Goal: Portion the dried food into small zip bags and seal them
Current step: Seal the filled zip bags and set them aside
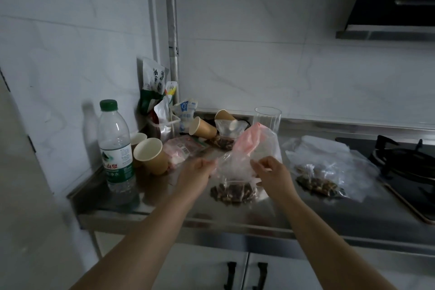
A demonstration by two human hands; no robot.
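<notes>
Nearest, two bare forearms reach up from 6 o'clock over the steel surface (270, 214). The left hand (196, 173) and the right hand (270, 172) each close their grip on an upper edge of a clear zip bag (237, 169), pinching it between thumb and fingers and holding it upright at the centre; its bottom, filled with dark dried food (233, 193), sits on the surface. At 3 o'clock from it, well apart, a second filled bag (316, 182) lies flat on loose clear plastic (329, 153), near the gas burner (400, 160). At 9 o'clock stand a water bottle (116, 148) with a green cap and an upright paper cup (150, 155). Behind the held bag, toward 12 o'clock, a pink-tinted plastic bag (249, 138) rises in front of a clear glass (268, 116). Farther back, two paper cups (202, 127) lie tipped beside another small bag of food (223, 139), and printed packets (154, 85) lean in the wall corner at 11 o'clock.
</notes>
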